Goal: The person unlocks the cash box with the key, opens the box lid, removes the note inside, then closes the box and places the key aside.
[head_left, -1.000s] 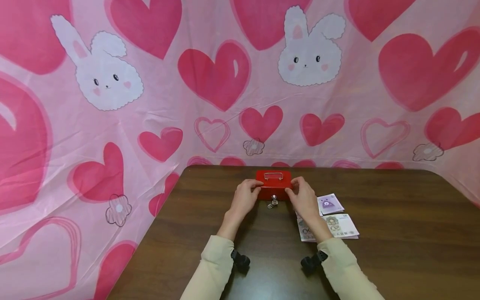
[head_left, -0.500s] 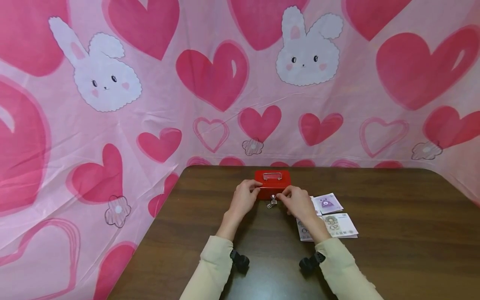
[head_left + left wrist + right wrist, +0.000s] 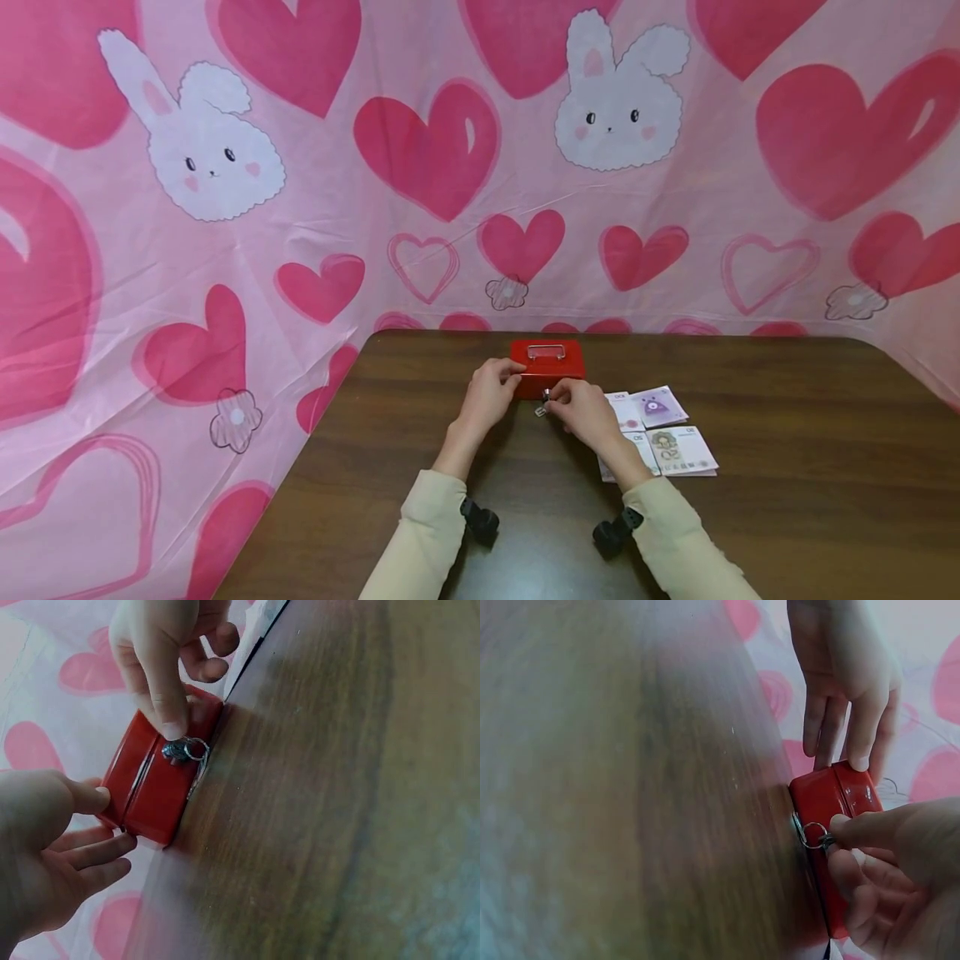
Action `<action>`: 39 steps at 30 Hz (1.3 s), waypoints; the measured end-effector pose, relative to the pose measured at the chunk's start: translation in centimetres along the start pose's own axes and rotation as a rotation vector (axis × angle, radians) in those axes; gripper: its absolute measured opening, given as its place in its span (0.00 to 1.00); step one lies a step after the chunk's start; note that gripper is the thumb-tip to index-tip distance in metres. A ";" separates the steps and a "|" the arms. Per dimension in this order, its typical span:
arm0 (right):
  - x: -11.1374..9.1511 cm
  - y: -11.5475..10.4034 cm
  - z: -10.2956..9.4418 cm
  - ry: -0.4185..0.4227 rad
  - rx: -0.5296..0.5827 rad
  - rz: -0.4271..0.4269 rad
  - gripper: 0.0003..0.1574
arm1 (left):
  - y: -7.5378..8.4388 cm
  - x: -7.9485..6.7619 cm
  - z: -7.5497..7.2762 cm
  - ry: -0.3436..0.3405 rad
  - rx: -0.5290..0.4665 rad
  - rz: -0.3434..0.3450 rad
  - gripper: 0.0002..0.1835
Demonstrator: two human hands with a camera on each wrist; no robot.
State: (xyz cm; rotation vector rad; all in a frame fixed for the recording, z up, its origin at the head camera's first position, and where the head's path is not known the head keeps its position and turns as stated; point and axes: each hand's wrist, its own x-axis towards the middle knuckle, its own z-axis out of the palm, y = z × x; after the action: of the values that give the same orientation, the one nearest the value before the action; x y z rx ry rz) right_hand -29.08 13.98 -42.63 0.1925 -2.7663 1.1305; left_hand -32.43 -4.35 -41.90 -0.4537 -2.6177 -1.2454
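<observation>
A small red cash box (image 3: 543,382) with a wire handle (image 3: 546,352) on its lid stands near the table's far edge, lid down. My left hand (image 3: 487,393) grips its left end, thumb at the front near the lid seam and fingers against the side. On the front face, the thumb and index finger of my right hand (image 3: 587,414) pinch the dark head of a key (image 3: 175,750) at the lock. From that key hangs a metal ring (image 3: 813,835) with more keys dangling beside the box front. The keyhole itself is hidden.
Several banknotes lie on the brown wooden table (image 3: 787,500) to the right of the box, among them a purple note (image 3: 658,406) and a folded note (image 3: 682,450). My right forearm passes over their left side. A pink heart-patterned cloth (image 3: 427,167) hangs behind the table.
My right hand has moved left from the box's right side to the key at the lock, uncovering more of the banknotes. The left hand stays at the box's left end.
</observation>
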 end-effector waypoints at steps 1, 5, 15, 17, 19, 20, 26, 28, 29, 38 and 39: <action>0.0 0.0 0.0 -0.003 0.012 0.001 0.07 | 0.0 0.0 0.0 0.002 0.002 0.001 0.11; -0.1 0.2 0.0 -0.032 0.108 0.048 0.09 | 0.1 0.0 0.0 0.001 0.004 -0.004 0.11; 0.1 0.8 0.4 -0.062 0.334 0.125 0.13 | 0.0 0.1 0.2 -0.005 0.013 -0.019 0.11; 0.1 0.9 0.4 -0.069 0.347 0.131 0.13 | 0.0 0.1 0.1 -0.006 0.009 -0.021 0.11; 0.2 0.9 0.4 -0.077 0.358 0.137 0.14 | 0.0 0.1 0.1 -0.005 0.005 -0.022 0.11; 0.2 0.9 0.5 -0.079 0.364 0.138 0.14 | -0.1 0.1 0.1 -0.005 0.003 -0.020 0.11; 0.4 1.4 0.5 -0.099 0.405 0.144 0.14 | -0.1 0.1 0.2 -0.002 0.004 -0.022 0.11; 0.4 1.5 0.5 -0.100 0.412 0.134 0.14 | 0.0 0.0 0.2 0.002 0.006 -0.015 0.11; 0.4 1.5 0.5 -0.099 0.413 0.128 0.14 | 0.0 0.0 0.2 0.004 0.006 -0.014 0.11; 0.2 1.1 0.3 -0.179 0.376 0.074 0.11 | 0.1 -0.1 0.4 0.032 0.012 -0.016 0.11; 0.1 1.0 0.3 -0.198 0.365 0.066 0.10 | 0.1 -0.1 0.4 0.035 0.016 -0.016 0.11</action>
State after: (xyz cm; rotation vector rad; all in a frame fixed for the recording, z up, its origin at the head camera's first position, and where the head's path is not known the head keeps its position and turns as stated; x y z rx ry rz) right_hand -29.40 14.48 -43.49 0.2673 -2.7195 1.7162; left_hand -32.37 -3.97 -42.14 -0.4050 -2.6051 -1.2247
